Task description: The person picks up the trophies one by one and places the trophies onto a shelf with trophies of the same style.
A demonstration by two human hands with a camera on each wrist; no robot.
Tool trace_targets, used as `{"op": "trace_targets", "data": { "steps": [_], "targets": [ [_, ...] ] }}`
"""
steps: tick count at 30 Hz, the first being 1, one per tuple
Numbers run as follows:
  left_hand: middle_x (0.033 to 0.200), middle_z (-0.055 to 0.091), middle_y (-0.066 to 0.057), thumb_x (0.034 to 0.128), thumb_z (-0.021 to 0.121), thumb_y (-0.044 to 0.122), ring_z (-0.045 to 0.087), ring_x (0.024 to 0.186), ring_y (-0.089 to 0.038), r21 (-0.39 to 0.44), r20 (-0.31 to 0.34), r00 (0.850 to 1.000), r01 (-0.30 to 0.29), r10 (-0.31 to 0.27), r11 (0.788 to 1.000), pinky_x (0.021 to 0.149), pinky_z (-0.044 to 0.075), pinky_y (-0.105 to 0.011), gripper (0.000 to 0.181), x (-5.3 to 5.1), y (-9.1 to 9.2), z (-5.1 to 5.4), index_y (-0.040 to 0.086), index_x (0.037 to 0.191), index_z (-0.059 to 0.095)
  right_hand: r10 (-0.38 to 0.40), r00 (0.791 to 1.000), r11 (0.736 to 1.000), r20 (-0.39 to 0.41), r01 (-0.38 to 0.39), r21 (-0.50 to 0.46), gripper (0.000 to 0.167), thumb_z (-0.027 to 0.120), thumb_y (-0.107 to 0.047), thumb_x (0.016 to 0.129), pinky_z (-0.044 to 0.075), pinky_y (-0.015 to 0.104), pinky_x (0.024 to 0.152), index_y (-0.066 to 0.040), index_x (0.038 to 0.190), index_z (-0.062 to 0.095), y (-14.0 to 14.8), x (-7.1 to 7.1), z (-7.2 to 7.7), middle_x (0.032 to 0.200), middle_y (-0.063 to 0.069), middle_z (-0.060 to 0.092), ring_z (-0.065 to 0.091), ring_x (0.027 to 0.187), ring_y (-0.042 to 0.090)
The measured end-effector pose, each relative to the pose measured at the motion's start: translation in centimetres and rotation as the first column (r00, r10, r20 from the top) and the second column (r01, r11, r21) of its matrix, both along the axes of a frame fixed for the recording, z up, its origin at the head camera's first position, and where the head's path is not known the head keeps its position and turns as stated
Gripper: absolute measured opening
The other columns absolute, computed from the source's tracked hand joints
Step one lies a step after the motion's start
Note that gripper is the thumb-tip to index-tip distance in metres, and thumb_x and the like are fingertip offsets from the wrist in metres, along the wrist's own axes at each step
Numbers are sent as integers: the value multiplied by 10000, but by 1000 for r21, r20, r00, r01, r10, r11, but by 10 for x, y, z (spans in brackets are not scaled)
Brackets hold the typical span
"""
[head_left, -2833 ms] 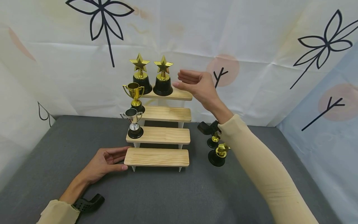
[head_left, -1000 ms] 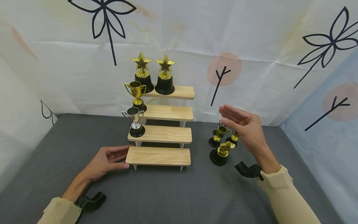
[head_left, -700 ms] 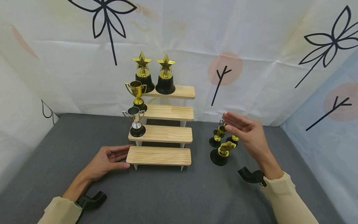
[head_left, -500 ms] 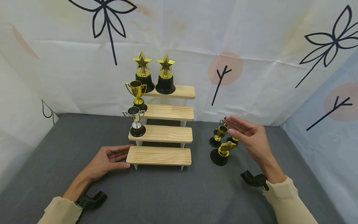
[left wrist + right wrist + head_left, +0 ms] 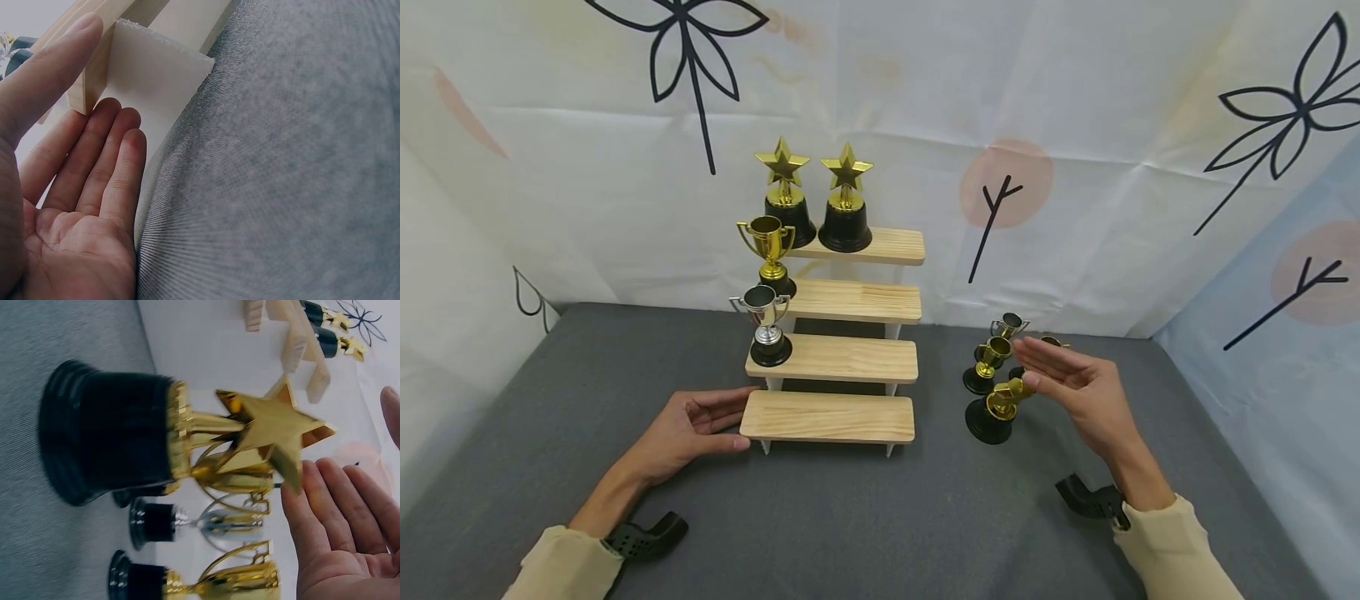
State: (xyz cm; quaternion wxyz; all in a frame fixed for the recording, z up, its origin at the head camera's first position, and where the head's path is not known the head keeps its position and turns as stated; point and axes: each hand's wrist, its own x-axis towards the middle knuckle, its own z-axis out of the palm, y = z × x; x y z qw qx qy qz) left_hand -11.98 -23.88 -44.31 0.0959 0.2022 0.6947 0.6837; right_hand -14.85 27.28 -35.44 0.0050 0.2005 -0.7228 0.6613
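Observation:
My left hand touches the left end of the wooden stand's lowest step, its fingers extended. In the left wrist view the fingertips lie beside the white leg, with the thumb along the wooden board. My right hand, fingers extended and thumb apart, hovers beside the gold star trophy on its black base, holding nothing. Behind that trophy are a gold cup trophy and a silver cup trophy. Another gold cup shows in the right wrist view and is mostly hidden by the hand in the head view.
On the stand's top step are two star trophies. Lower down at the left ends stand a gold cup and a silver cup. A printed cloth rises behind the grey tabletop.
My right hand has come away from the top step, moving right and down to the trophies on the table. My left hand has stayed at the lowest step.

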Motion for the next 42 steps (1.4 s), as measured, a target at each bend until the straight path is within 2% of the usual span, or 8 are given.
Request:
{"op": "trace_targets", "data": {
  "steps": [9, 15, 23, 30, 35, 39, 42],
  "targets": [
    [1379, 619, -39, 830, 755, -130, 624, 1210, -117, -4, 0, 1000, 2, -2, 1000, 997, 542, -288, 674, 0, 0, 1, -237, 1399, 411, 23, 1000, 999, 0, -23, 24, 480, 639, 120, 941, 554, 250, 981, 138, 1403, 510, 6, 0, -12, 1331, 74, 665, 622, 1235, 154],
    [1384, 613, -20, 837, 747, -134, 619, 1218, -118, 2, -1, 1000, 9, -9, 1000, 999, 541, -289, 667, 0, -1, 0, -235, 1402, 408, 31, 1000, 996, 2, -31, 82, 451, 661, 105, 933, 581, 259, 938, 124, 1371, 555, 11, 0, -19, 1304, 70, 682, 643, 1205, 176],
    [1399, 603, -79, 836, 751, -131, 617, 1220, -123, -4, 3, 1000, 1, -1, 1000, 999, 540, -288, 663, 1, -1, 0, -225, 1403, 420, 69, 997, 993, 17, -70, 99, 477, 681, 109, 914, 596, 274, 911, 124, 1374, 552, 12, -2, -29, 1300, 69, 686, 653, 1186, 167],
    [1377, 618, -16, 832, 756, -129, 620, 1215, -117, -3, 6, 1000, 0, 0, 1000, 997, 541, -283, 672, 1, 1, 1, -229, 1403, 416, 70, 997, 987, 21, -72, 146, 504, 712, 94, 898, 611, 265, 866, 102, 1380, 563, 11, -4, -38, 1294, 83, 687, 661, 1165, 139],
    [1395, 604, -90, 832, 760, -121, 621, 1212, -112, -14, 9, 1000, -4, 4, 1000, 998, 540, -284, 676, 0, 2, 2, -226, 1405, 416, 56, 998, 978, 16, -58, 202, 504, 734, 71, 891, 615, 259, 828, 84, 1372, 583, 9, -6, -44, 1291, 89, 686, 672, 1136, 135],
    [1413, 583, -139, 834, 757, -123, 617, 1217, -109, -21, -1, 1000, -3, 3, 1000, 1002, 537, -283, 670, 0, 1, 2, -225, 1404, 419, 82, 996, 975, 22, -85, 204, 511, 738, 72, 887, 610, 257, 851, 102, 1370, 574, 9, -9, -50, 1327, 129, 661, 661, 1160, 138],
    [1406, 595, -77, 837, 754, -122, 616, 1218, -107, -19, -5, 1000, -2, 2, 1000, 1001, 537, -277, 666, 0, 0, 1, -225, 1404, 419, 107, 994, 978, 28, -110, 180, 508, 742, 86, 876, 601, 257, 884, 123, 1354, 575, 10, -10, -54, 1345, 146, 647, 653, 1179, 147]
  ]
}}
